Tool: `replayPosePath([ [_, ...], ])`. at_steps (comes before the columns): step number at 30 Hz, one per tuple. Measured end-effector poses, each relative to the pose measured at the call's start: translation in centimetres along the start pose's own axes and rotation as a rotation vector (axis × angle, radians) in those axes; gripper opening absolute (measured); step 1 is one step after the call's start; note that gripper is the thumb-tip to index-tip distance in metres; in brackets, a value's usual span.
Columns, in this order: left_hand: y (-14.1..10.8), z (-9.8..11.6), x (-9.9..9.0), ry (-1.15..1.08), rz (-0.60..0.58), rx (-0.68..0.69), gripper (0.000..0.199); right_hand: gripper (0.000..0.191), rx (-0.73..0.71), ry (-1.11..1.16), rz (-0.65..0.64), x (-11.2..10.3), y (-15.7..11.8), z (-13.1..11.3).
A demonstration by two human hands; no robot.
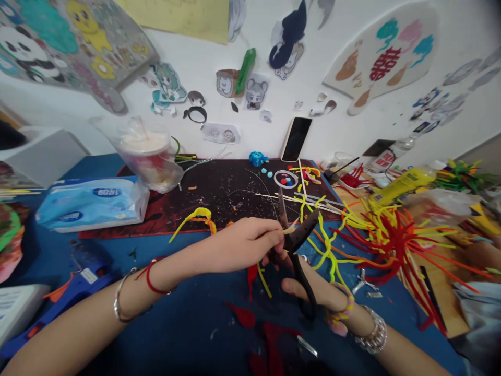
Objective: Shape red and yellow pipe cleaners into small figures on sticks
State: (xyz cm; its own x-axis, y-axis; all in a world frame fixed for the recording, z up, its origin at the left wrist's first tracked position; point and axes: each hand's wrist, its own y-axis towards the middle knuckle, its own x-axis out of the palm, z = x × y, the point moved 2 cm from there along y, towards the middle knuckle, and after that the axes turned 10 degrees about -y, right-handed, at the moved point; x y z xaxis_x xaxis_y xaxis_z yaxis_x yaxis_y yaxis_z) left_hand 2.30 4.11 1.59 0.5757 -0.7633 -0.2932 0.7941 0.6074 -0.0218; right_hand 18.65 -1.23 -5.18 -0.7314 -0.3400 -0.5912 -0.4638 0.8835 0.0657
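- Left hand [242,243]: thumb and forefinger pinched on pale strip [289,230]
- Right hand [319,287]: fingers in handles of black scissors [294,241]
- Black scissors: blades apart, pointing away
- Pale strip: protruding rightward from left fingertips, crosswise at blades

White wall [258,130], taped cutouts, blue tabletop [176,324].

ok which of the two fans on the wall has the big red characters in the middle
The right-hand fan, above the clear bottle; the left-hand fan shows a panda and a yellow figure instead.
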Motion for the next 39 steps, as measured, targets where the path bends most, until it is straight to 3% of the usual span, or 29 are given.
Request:
replayPosePath([
  [10,-0.1,0.1,0.1,0.030,0.040,-0.036,0.024,0.043,-0.107,-0.088,0.005,0.6,-0.1,1.7],
  [23,-0.9,0.2,0.6,0.614,0.285,0.104,0.021,0.033,-0.046,-0.144,0.018,0.9,0.0,1.4],
  [31,-1.4,0.3,0.5,0.740,0.319,0.204,0.022,0.018,0.025,-0.122,0.098,1.2,0.0,1.4],
  [35,-2.0,1.1,0.3,0.820,0.303,0.253,0.025,0.027,0.056,-0.089,0.173,1.2,-0.3,0.9],
  [39,-2.4,1.6,0.7,1.065,0.303,0.262,0.020,0.037,0.043,-0.088,0.197,1.3,-0.5,0.4],
])
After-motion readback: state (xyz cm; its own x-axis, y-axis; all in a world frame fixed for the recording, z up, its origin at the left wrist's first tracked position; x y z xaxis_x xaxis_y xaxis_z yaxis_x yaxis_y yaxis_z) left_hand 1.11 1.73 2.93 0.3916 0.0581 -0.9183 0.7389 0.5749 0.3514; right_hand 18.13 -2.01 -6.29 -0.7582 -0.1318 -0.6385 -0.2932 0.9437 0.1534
